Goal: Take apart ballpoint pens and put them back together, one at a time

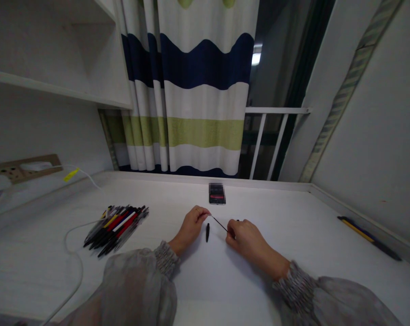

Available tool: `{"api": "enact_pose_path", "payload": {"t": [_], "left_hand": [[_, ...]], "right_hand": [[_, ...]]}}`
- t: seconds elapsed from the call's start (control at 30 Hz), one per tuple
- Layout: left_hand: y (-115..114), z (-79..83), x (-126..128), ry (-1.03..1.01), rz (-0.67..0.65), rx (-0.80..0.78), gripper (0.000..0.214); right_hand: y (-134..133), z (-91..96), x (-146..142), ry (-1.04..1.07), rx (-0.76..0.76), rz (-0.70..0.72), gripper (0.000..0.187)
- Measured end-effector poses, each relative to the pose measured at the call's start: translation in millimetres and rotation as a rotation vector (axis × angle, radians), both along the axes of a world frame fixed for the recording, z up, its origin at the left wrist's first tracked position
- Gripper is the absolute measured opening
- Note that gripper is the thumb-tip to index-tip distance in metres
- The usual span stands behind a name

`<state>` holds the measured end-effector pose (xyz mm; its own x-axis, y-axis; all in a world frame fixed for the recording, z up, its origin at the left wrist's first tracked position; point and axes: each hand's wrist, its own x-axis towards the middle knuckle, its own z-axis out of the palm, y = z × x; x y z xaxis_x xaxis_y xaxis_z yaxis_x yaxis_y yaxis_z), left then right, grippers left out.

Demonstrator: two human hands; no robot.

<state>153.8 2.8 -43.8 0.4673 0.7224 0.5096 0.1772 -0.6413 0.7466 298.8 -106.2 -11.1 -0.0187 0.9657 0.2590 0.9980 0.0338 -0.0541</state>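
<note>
My left hand [192, 225] is closed in a pinch on one end of a thin dark pen refill [219, 223]. My right hand [244, 237] is curled round the refill's other end, with what looks like a black pen barrel hidden in its fingers. The refill slants between the two hands just above the white desk [293, 226]. A short black pen piece [207, 232] lies on the desk between my hands. A pile of several black, red, blue and yellow pens [118, 224] lies to the left of my left hand.
A small dark phone-like object [217, 194] lies at the back of the desk. A white cable [72, 253] loops at the left, below a power strip [17, 168]. Two pens [368, 237] rest by the right wall. A striped curtain [198, 90] hangs behind.
</note>
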Motion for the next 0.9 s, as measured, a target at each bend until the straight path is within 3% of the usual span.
{"api": "enact_pose_path", "payload": {"t": [0.27,0.5,0.77,0.9], "left_hand": [[0.6,1.2,-0.4,0.018,-0.039,0.050,0.014],[1.3,-1.8,-1.6,0.019,-0.134,0.108,0.017],[-8.4,0.6,-0.5,0.066,-0.202,0.014,0.025],[-11.4,4.4,-1.2,0.068,-0.221,0.011,0.026]], "right_hand": [[1.7,2.8,-0.1,0.002,-0.026,0.008,0.015],[2.9,-4.8,17.2,-0.008,0.074,0.102,0.014],[3.4,-11.8,25.2,0.036,0.173,0.250,0.016],[2.4,-14.6,20.8,0.051,0.185,0.258,0.017]]}}
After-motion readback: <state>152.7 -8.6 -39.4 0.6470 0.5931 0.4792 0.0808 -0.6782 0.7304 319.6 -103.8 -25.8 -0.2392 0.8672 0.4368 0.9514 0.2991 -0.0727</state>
